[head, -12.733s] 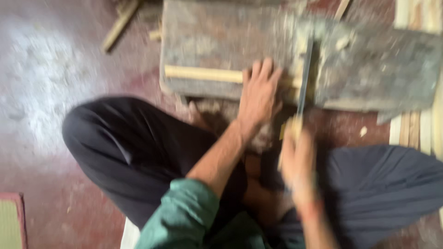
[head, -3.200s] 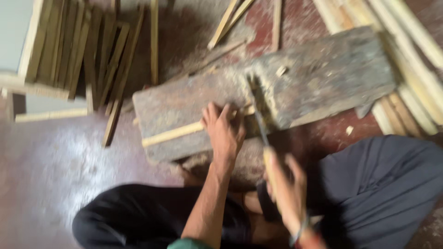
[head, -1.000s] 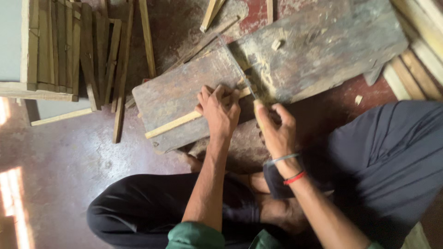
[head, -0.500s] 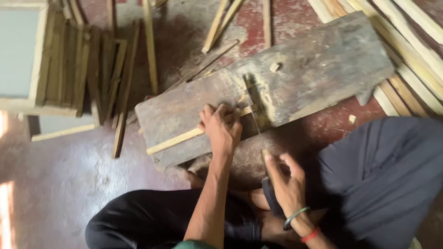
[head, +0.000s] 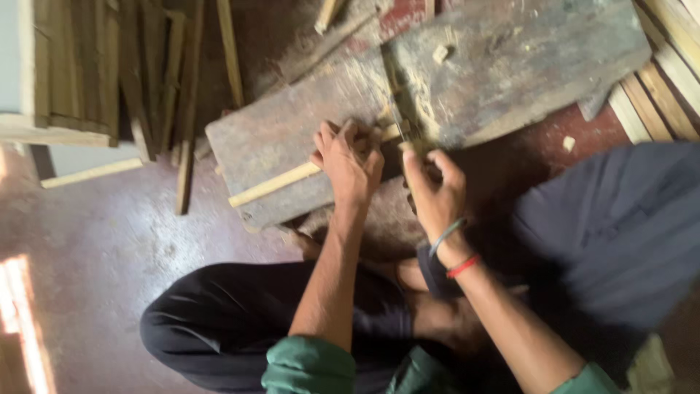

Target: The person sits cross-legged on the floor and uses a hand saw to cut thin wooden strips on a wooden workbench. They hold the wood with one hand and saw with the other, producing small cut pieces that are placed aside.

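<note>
Your left hand (head: 348,157) is clenched down on a pale wooden strip (head: 273,184), pinning it across the weathered plank (head: 510,66) on the floor. Your right hand (head: 435,186), just right of the left, grasps the handle of a thin blade (head: 396,109) standing on the strip. The strip looks whole left of the blade; whether the cut is through is unclear. Both wrists are bent downward, forearms reaching forward over your crossed legs.

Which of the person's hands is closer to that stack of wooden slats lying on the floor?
The left. The left hand presses the pale wooden strip on the plank, on the side toward the stack of slats. The right hand, gripping a saw, is farther away.
</note>
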